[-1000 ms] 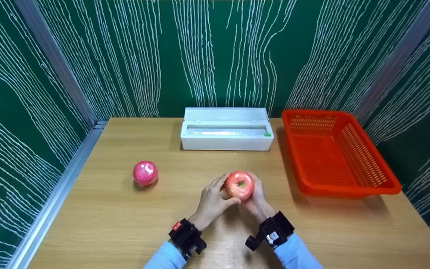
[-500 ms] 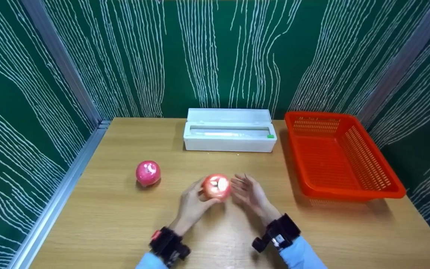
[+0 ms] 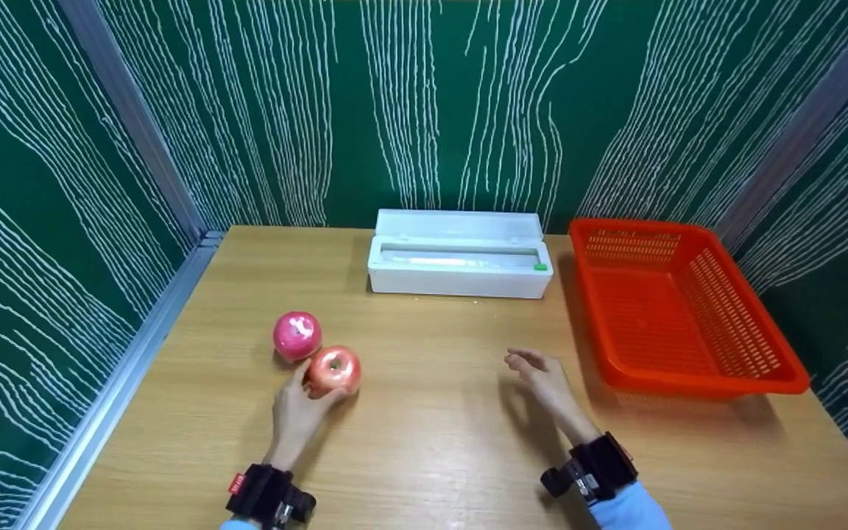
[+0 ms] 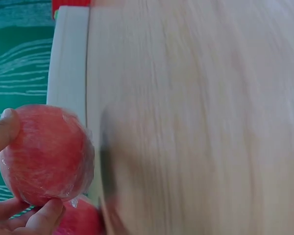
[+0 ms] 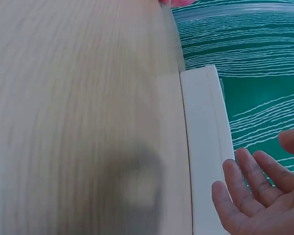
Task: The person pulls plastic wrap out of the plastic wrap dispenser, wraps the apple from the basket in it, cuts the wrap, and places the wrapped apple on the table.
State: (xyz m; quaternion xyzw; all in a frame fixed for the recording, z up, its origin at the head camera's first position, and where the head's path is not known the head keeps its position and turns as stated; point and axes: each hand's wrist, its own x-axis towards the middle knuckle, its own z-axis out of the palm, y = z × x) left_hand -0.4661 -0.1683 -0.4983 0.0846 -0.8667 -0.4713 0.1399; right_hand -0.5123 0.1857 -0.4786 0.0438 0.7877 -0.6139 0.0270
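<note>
My left hand [image 3: 297, 408] grips a red apple [image 3: 336, 370] between thumb and fingers, at the left of the table. In the left wrist view, clear plastic film wraps the apple [image 4: 49, 156]. Right beside it, farther back and to the left, sits a pink round fruit [image 3: 297, 335], partly hidden behind the held apple in the left wrist view. Whether the apple touches the table I cannot tell. My right hand [image 3: 548, 383] hovers over the table's right half with relaxed, spread fingers [image 5: 252, 181] and nothing in it.
At the back of the wooden table [image 3: 424, 442] stands a white cling-film dispenser box [image 3: 461, 282] with its lid raised. An orange-red plastic basket [image 3: 652, 316] sits on the right. Green walls with white lines enclose the back and sides.
My left hand has carried the apple leftward from the table's middle to beside the pink fruit. My right hand has let go of the apple and drawn off to the right.
</note>
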